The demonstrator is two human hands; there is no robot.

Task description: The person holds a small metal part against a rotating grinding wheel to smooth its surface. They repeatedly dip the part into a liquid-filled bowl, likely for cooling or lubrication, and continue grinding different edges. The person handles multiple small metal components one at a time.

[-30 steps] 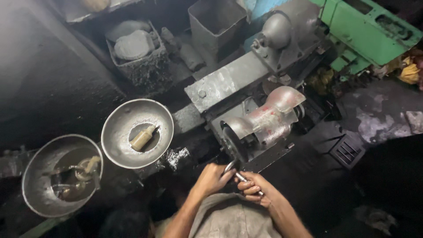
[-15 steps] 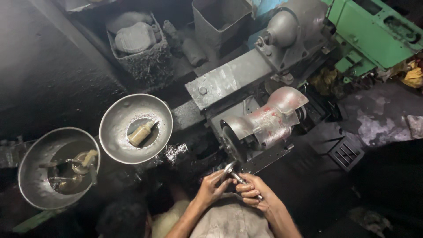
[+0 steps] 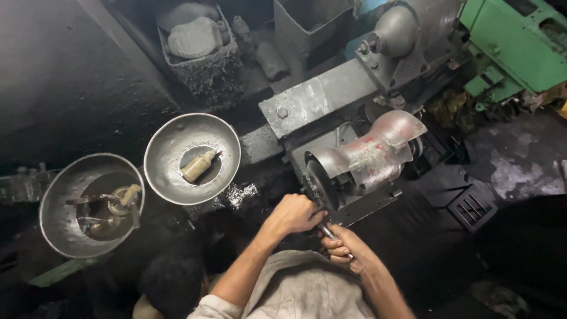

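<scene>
Both your hands have pushed forward since half a second ago, up off your lap and against the grinding wheel (image 3: 317, 184). Your left hand (image 3: 293, 214) is curled into a fist just near of the dark wheel, its grip clamped on the far end of a slim metal rod (image 3: 328, 232), where the rod meets the wheel's edge. Your right hand (image 3: 345, 248) sits just near and right of it, fingers wrapped tight round the rod's near end. The rod runs slantwise between the two fists, only a short shiny stretch showing. Behind the wheel sits the grey, red-smeared motor housing (image 3: 373, 155). Off to the left lie two metal bowls: the closer bowl (image 3: 192, 158) holds a pale brass piece (image 3: 198, 166), and the far-left bowl (image 3: 90, 204) holds several small fittings.
</scene>
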